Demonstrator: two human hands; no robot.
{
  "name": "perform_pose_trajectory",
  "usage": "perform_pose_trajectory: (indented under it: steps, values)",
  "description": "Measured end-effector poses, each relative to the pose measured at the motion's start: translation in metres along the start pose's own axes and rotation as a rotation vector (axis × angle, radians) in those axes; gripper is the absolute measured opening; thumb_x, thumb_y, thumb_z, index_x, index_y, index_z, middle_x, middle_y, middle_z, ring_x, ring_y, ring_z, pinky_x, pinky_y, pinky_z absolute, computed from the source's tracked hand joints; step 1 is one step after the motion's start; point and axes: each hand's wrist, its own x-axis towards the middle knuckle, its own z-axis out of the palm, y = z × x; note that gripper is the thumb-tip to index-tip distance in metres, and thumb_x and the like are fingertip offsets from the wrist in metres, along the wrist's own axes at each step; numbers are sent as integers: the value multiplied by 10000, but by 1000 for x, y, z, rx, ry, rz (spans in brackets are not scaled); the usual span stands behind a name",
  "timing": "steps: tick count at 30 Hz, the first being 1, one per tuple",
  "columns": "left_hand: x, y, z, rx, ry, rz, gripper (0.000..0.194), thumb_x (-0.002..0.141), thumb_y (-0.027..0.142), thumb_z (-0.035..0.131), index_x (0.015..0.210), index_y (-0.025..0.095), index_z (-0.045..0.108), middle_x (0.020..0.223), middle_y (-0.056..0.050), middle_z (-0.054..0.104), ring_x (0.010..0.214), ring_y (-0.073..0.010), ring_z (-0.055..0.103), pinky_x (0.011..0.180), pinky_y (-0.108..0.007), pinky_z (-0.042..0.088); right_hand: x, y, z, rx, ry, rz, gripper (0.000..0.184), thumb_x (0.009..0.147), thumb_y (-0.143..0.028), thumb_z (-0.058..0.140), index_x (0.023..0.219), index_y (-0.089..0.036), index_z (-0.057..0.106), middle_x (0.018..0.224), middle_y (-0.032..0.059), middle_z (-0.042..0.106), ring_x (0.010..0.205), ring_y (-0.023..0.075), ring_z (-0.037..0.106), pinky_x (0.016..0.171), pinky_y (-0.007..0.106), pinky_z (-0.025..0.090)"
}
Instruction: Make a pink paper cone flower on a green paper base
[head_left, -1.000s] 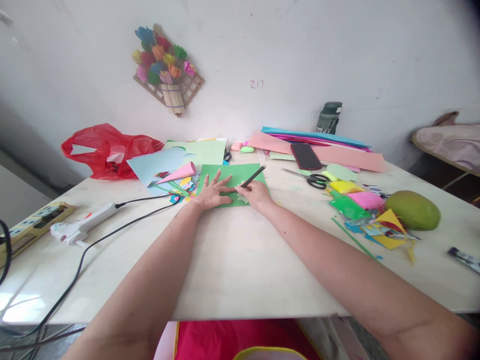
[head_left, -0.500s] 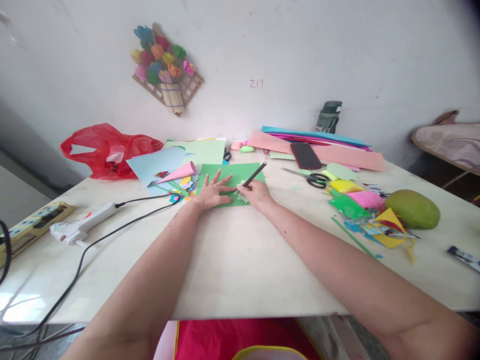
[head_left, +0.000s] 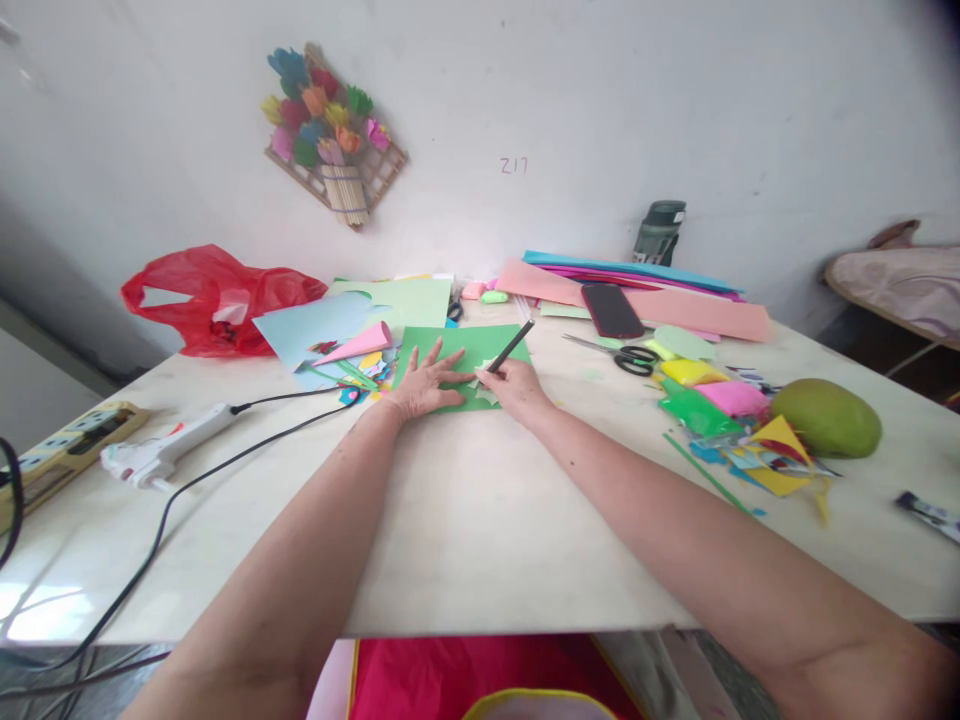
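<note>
A sheet of green paper (head_left: 469,342) lies flat on the table in front of me. My left hand (head_left: 427,388) rests on its left half, palm down with fingers spread. In my right hand (head_left: 516,388) is a black pen (head_left: 513,345), held slanted with its top end up and to the right. Beneath the pen tip, a small pale green paper cutout (head_left: 486,393) lies on the green sheet, partly covered by my right hand. The tip itself is hidden by my fingers.
Left stand a pink paper cone (head_left: 364,345), a red plastic bag (head_left: 225,290), a white glue gun (head_left: 169,447) with its cord, and a power strip (head_left: 71,445). Scissors (head_left: 634,359), a phone (head_left: 611,311), clay packets (head_left: 701,410) and a green fruit (head_left: 825,418) lie right.
My right hand and the pen have shifted very slightly along the cutout's edge. My left hand stays in place on the green paper.
</note>
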Motion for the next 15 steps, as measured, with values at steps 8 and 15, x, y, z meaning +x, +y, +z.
perform_pose_trajectory:
  steps: [8, 15]
  values:
    - [0, 0, 0, -4, -9, -1, 499, 756, 485, 429, 1247, 403, 406, 1438, 104, 163, 1331, -248, -56, 1017, -543, -88, 0, 2, 0, -8, 1, -14, 145, 720, -297, 569, 690, -167, 625, 657, 20, 645, 649, 136, 605, 592, 222, 457]
    - [0, -1, 0, -10, -13, 0, 503, 756, 490, 432, 1249, 391, 409, 1440, 93, 163, 1333, -241, -49, 1016, -538, -95, 0, 2, 1, -10, 9, -20, 150, 719, -295, 569, 687, -160, 625, 674, 22, 644, 657, 134, 600, 600, 221, 458]
